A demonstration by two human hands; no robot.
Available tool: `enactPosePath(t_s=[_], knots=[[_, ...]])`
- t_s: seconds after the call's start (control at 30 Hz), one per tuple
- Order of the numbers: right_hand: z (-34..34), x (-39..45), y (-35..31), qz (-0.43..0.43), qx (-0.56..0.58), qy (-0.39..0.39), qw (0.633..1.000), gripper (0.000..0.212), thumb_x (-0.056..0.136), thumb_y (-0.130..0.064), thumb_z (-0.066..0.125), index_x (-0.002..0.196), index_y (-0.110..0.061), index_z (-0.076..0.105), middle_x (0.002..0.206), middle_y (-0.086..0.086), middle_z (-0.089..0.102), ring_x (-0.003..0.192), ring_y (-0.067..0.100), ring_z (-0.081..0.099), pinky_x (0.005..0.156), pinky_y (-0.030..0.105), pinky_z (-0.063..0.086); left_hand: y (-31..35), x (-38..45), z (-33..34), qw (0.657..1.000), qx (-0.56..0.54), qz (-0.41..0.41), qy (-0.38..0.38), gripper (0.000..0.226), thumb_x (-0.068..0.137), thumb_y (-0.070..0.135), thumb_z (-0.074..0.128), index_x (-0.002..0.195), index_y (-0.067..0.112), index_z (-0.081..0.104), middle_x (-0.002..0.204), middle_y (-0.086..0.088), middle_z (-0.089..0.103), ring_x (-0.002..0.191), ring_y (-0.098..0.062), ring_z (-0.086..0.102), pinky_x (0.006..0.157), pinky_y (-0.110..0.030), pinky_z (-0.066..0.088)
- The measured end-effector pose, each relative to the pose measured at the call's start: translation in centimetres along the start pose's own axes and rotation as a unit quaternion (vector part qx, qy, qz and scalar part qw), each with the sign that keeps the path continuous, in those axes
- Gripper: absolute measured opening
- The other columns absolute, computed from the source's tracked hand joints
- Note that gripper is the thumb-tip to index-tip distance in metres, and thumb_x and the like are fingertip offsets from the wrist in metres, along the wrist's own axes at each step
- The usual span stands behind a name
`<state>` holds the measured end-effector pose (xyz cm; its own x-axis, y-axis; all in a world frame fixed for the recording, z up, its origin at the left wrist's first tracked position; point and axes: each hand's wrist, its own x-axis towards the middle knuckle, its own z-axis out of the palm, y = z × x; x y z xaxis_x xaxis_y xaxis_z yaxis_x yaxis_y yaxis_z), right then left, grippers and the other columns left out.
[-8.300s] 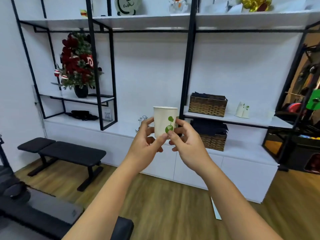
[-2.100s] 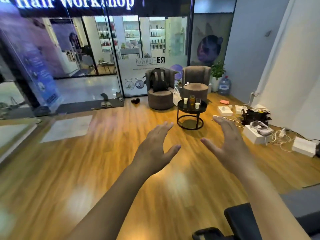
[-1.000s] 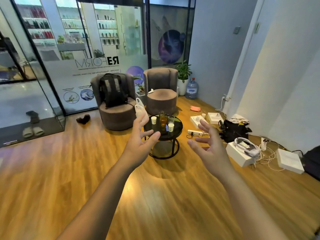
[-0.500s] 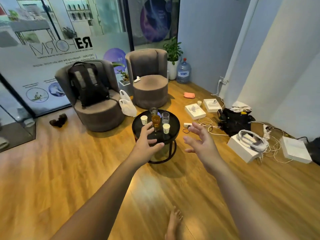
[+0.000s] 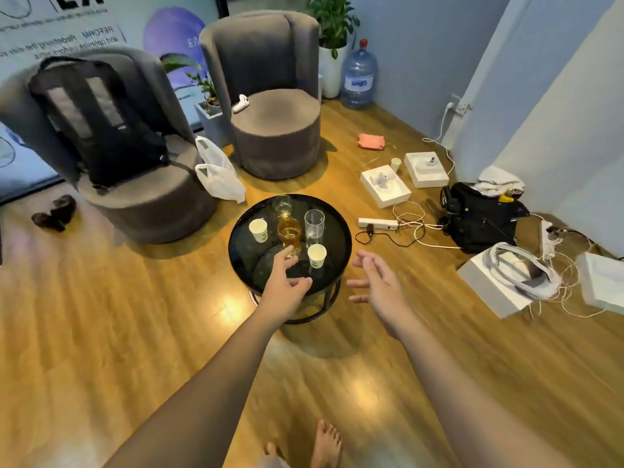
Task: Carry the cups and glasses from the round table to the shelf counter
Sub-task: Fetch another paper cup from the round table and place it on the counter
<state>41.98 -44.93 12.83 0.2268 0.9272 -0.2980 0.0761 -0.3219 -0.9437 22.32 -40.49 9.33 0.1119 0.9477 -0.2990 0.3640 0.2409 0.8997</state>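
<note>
just beyond the spread left hand (image 5: pixel 283 288), amber glass (image 5: pixel 289 234); right hand (image 5: pixel 377 281) spread beside round table (image 5: pixel 243 251)

Table (image 5: pixel 243 261): glossy black top. Two cups (image 5: pixel 258 230) (image 5: pixel 316 255): white, green mark on the side; one glass (image 5: pixel 289 233) holds amber liquid. Floor (image 5: pixel 101 315): brown woodgrain; chairs (image 5: pixel 275 130): grey.

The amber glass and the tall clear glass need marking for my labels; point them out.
amber glass (image 5: pixel 289 232), head view, on its amber-filled body.
tall clear glass (image 5: pixel 314 224), head view, on its clear side wall.
</note>
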Motion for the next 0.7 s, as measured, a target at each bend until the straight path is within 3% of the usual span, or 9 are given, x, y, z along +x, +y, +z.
enactPosePath(t_s=[0.17, 0.27, 0.4, 0.57, 0.7], knots=[[2.3, 9.9, 5.3, 0.043, -0.009, 0.021, 0.999, 0.034, 0.110, -0.029, 0.036, 0.140, -0.026, 0.050, 0.130, -0.003, 0.060, 0.099, 0.019, 0.066, 0.063, 0.024, 0.059, -4.8, 9.6, 2.2, 0.999, 0.006, -0.046, -0.013, 0.084, 0.097, 0.014, 0.073, 0.161, 0.034, 0.022, 0.164, -0.002, 0.037, 0.117, -0.017, 0.067, 0.101, -0.038, 0.057], [3.5, 14.9, 9.8, 0.065, -0.024, 0.028, 0.997, 0.034, 0.108, -0.020, 0.042, 0.142, -0.023, 0.049, 0.133, -0.003, 0.058, 0.100, 0.015, 0.066, 0.061, 0.020, 0.057, -8.5, 15.0, 3.7, 0.997, 0.025, -0.061, -0.038, 0.087, 0.096, 0.013, 0.075, 0.161, 0.031, 0.021, 0.165, -0.003, 0.036, 0.132, -0.022, 0.058, 0.094, -0.026, 0.056], [5.2, 21.6, 16.4, 0.073, -0.067, 0.021, 0.995, 0.046, 0.100, -0.011, 0.059, 0.142, -0.024, 0.046, 0.139, -0.005, 0.055, 0.091, 0.004, 0.066, 0.067, 0.018, 0.055, -13.9, 22.1, 5.8, 0.991, 0.087, -0.074, -0.067, 0.091, 0.093, 0.014, 0.079, 0.162, 0.029, 0.020, 0.167, 0.001, 0.035, 0.150, -0.023, 0.039, 0.117, -0.039, 0.040], [8.3, 29.2, 23.3, 0.079, -0.125, -0.015, 0.989, 0.075, 0.088, -0.024, 0.077, 0.148, -0.036, 0.034, 0.151, -0.012, 0.044, 0.118, 0.013, 0.056, 0.085, 0.021, 0.048, -20.0, 28.8, 8.0, 0.968, 0.236, -0.057, -0.059, 0.098, 0.088, 0.032, 0.084, 0.163, 0.029, 0.021, 0.166, 0.008, 0.036, 0.157, -0.021, 0.021, 0.125, -0.050, 0.015], [10.5, 33.1, 27.0, 0.071, -0.148, -0.018, 0.986, 0.106, 0.078, -0.028, 0.086, 0.156, -0.038, 0.016, 0.163, -0.012, 0.028, 0.142, 0.021, 0.037, 0.115, 0.044, 0.039, -23.1, 32.1, 9.6, 0.959, 0.272, -0.045, -0.065, 0.098, 0.089, 0.037, 0.081, 0.164, 0.033, 0.018, 0.169, 0.004, 0.028, 0.157, -0.024, 0.015, 0.124, -0.049, 0.012]])
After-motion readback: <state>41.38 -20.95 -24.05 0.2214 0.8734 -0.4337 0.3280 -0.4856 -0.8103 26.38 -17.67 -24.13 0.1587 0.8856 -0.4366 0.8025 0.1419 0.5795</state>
